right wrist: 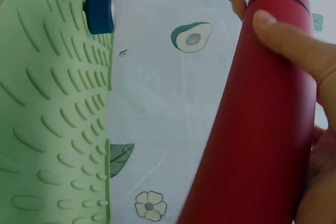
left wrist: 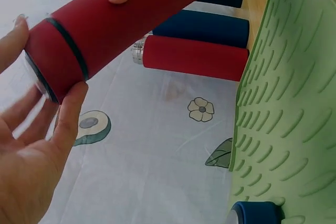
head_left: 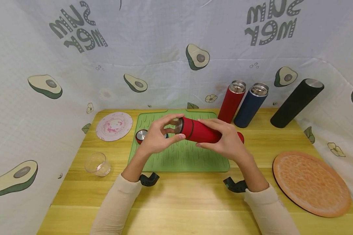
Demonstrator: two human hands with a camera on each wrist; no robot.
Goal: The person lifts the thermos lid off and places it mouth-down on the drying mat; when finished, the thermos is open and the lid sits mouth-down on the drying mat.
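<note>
A red bottle [head_left: 204, 132] is held tilted nearly level above the green mat [head_left: 182, 160], its capped end toward the left. The right hand [head_left: 227, 138] grips its body, thumb along one side as the right wrist view shows. At the other end, the left hand [head_left: 159, 135] has fingers and thumb around the red cap [left wrist: 55, 59] with a steel top. A dark ring marks the seam between cap and body. Below on the mat lie a red lid [head_left: 141, 135] with a steel top and a blue lid [right wrist: 100, 10], partly hidden by the left hand in the head view.
Open red [head_left: 231, 102] and blue [head_left: 251, 106] bottles stand behind the mat on the right, beside a black bottle [head_left: 295, 103]. A pink plate [head_left: 114, 126] and a clear glass [head_left: 97, 164] are at left. A round orange-brown board [head_left: 311, 183] lies at right.
</note>
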